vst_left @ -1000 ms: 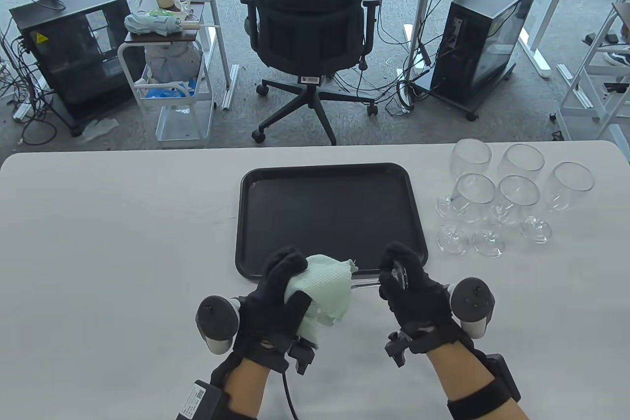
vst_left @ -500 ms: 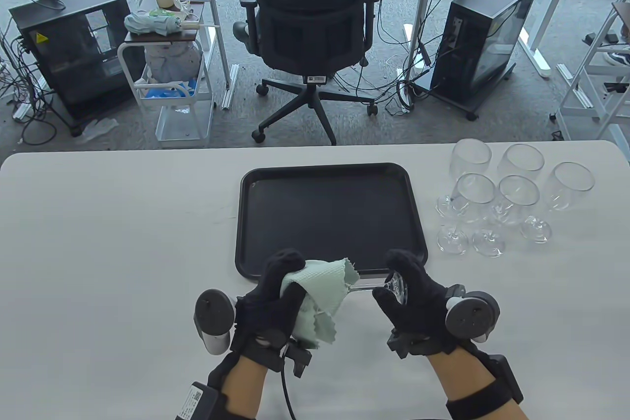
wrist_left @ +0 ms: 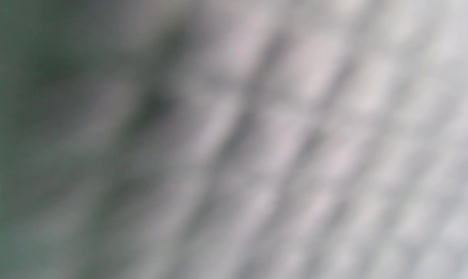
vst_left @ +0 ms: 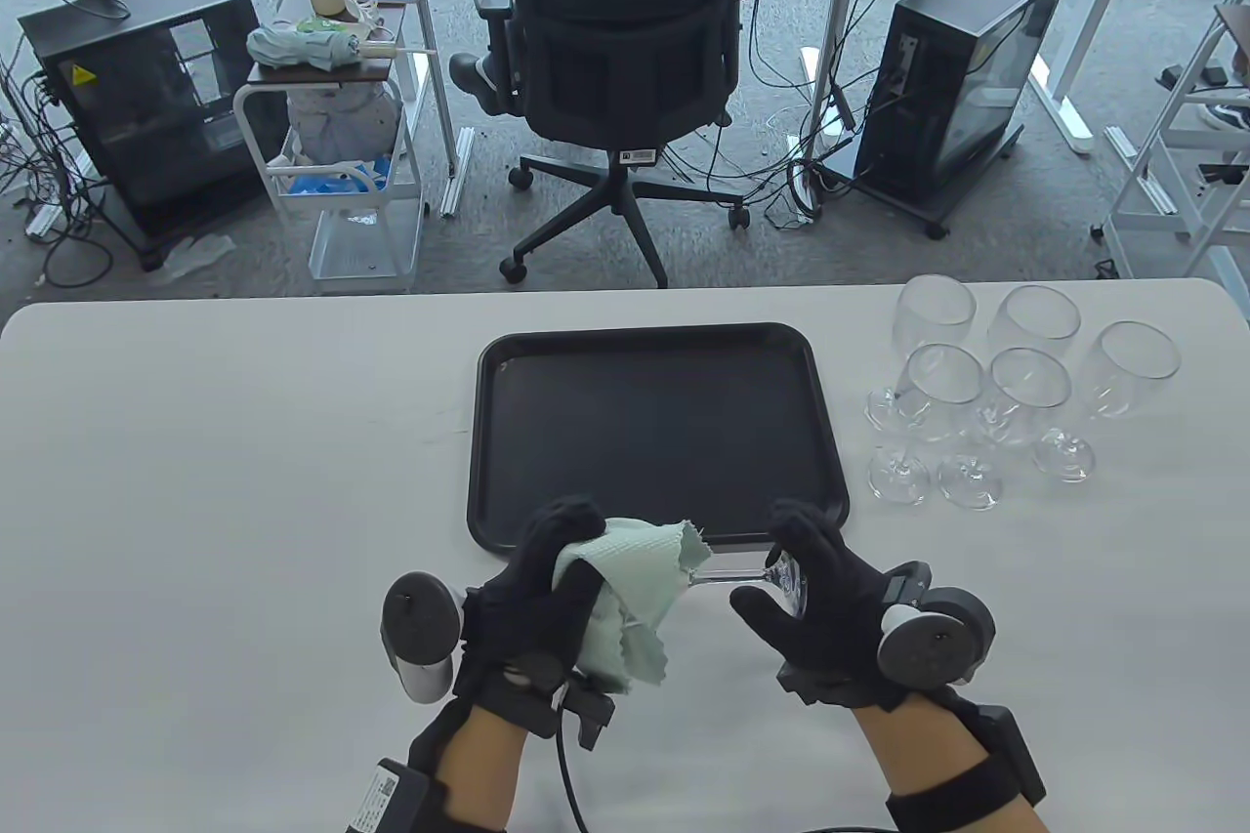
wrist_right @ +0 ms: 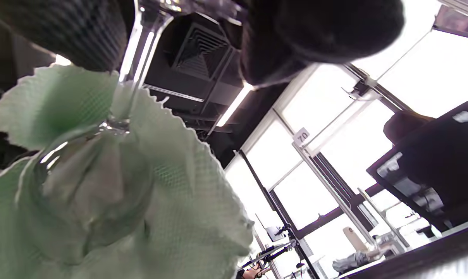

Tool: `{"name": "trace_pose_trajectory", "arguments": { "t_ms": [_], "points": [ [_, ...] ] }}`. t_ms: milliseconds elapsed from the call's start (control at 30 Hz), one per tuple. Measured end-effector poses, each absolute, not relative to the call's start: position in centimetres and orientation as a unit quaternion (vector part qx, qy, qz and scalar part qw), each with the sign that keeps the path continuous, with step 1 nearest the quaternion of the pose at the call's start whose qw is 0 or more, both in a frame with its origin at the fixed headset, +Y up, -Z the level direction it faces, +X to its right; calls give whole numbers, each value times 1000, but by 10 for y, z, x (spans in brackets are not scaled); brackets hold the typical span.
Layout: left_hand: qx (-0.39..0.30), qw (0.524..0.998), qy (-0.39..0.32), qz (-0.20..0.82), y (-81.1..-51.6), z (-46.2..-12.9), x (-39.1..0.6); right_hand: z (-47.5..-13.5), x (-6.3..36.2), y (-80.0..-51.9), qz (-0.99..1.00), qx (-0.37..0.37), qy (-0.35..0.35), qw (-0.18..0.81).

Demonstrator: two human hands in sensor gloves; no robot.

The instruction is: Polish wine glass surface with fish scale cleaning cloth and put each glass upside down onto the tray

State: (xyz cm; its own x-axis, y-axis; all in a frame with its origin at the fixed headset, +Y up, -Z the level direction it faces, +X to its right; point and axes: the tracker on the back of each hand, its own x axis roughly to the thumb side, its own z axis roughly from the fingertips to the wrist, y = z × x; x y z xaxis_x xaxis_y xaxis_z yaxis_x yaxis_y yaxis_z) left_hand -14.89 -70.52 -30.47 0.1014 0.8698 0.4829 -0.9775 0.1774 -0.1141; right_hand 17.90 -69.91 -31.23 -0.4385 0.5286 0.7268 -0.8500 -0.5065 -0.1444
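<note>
A wine glass lies sideways in the air just in front of the black tray. My left hand grips its bowl through the pale green cloth, which wraps and hides the bowl. My right hand pinches the glass's foot, with the stem bare between the hands. In the right wrist view the stem runs down into the cloth-covered bowl. The left wrist view is only a blurred close-up of cloth.
Several upright wine glasses stand in a cluster at the table's right rear. The tray holds nothing. An office chair and computer cases stand on the floor beyond the table's far edge.
The right hand has rolled, its tracker swinging lower and nearer, turning the glass's foot. The cloth's folds shifted round the bowl in the left hand. The chair behind turned a little.
</note>
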Motion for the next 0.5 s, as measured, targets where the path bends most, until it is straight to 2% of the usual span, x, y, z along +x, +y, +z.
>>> {"name": "trace_pose_trajectory", "arguments": {
  "t_ms": [67,133,167,200,267,400,467,500],
  "points": [
    [146,733,-243,619,-703,-302,-146,-320,179,-704,799,264,-176,511],
    [182,751,-251,584,-699,-300,-148,-325,179,-711,788,219,-46,573],
    [186,751,-255,580,-699,-300,-148,-325,179,-711,783,221,-38,579],
    [179,749,-256,584,-698,-300,-148,-325,179,-710,787,228,-50,572],
    [174,748,-254,588,-699,-301,-148,-320,180,-705,810,250,-125,517],
    [129,733,-235,625,-702,-305,-152,-308,177,-697,814,352,-287,361],
    [108,719,-234,646,-704,-306,-151,-305,177,-696,806,355,-306,361],
    [112,721,-232,643,-704,-305,-150,-307,177,-698,798,342,-295,398]
  ]
}}
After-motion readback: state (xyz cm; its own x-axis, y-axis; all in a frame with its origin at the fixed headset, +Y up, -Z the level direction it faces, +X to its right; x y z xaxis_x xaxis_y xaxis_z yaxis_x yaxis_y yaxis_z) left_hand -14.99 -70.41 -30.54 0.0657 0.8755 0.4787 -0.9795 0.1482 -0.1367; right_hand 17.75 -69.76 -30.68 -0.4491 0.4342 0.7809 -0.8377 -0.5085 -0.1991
